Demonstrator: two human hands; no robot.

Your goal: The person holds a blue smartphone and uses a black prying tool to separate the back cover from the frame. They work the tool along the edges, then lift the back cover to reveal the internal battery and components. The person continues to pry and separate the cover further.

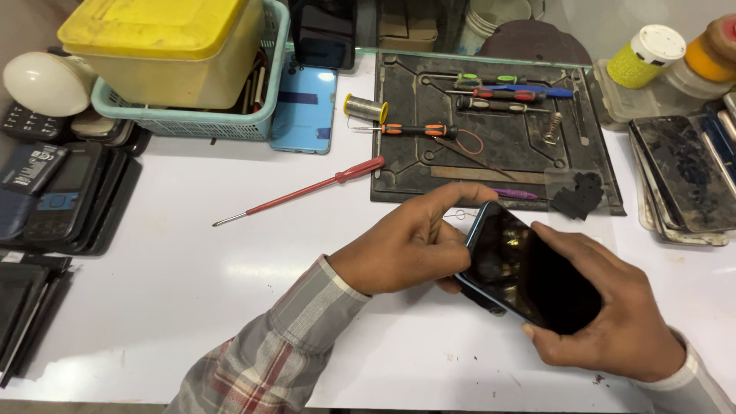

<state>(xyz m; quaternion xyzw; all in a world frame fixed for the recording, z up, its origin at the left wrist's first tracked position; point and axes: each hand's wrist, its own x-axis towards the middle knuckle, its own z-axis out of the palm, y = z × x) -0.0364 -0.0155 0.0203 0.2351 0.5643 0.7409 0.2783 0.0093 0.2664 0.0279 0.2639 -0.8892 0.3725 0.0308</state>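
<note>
Two hands hold a dark-screened smartphone with a blue frame above the white tabletop, screen up and tilted. Left hand pinches the phone's upper left edge, index finger stretched along the top and thumb beneath; right hand cradles the lower right end, thumb lying on the glass. Both are clamped on the phone, apart from each other. Judged from this grip, handling goes best with the right hand steadying the body while the left works along the frame edge, pressure kept off the glass. Behind the phone, a dark repair mat carries several small screwdrivers, a solder spool at its left edge and black parts. A red-handled screwdriver lies just left of it. At upper left, a teal plastic basket holds a yellow lidded box and some flat items, too hidden to name. Capped jars stand at upper right.
</note>
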